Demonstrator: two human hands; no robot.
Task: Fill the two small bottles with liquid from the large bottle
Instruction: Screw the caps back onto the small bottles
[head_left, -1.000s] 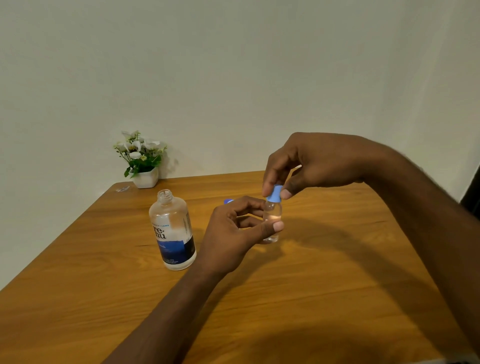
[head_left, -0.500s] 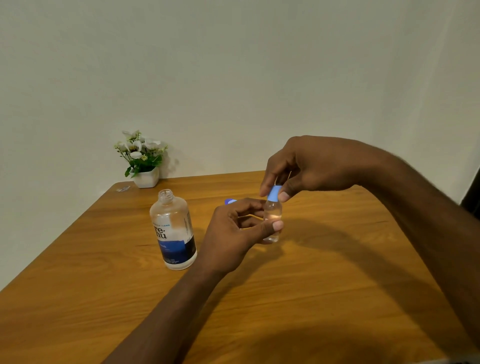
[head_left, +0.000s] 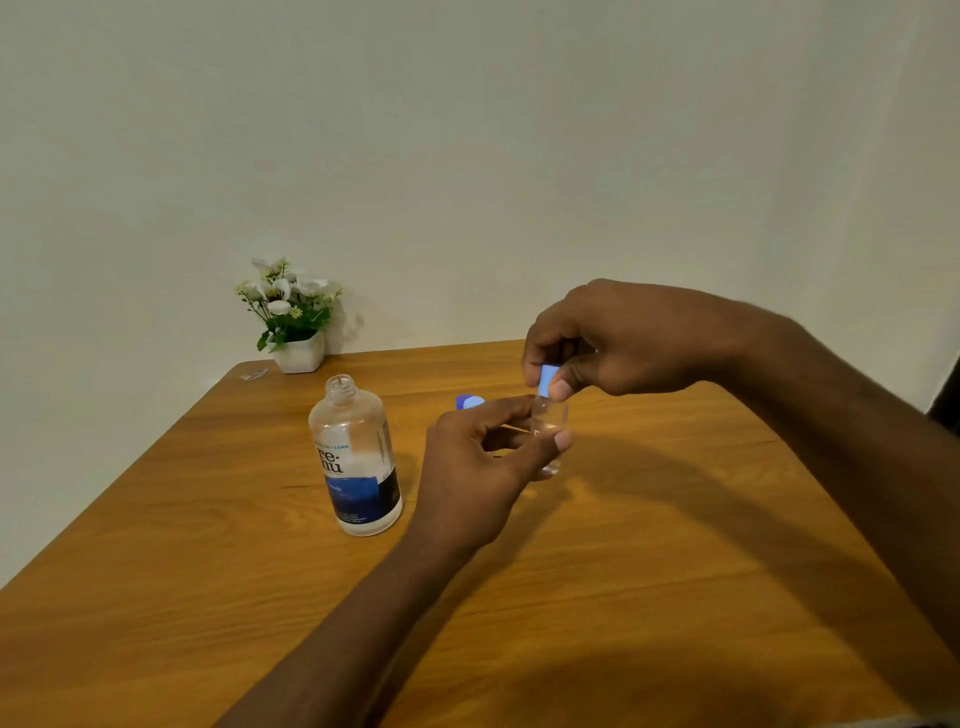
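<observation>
Small bottle (head_left: 551, 431) gripped upright in left hand (head_left: 478, 467), right hand (head_left: 618, 343) pinching its blue cap (head_left: 547, 381). Looks like capping or uncapping, can't tell which.

Left hand (head_left: 475, 467) curled; right hand (head_left: 613, 343) pinching above.

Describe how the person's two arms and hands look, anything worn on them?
Both forearms are bare as far as the picture shows: no sleeves, watch, bracelets or gloves. No rings show on the left hand or right hand. Fingernails are short and unpainted.
</observation>
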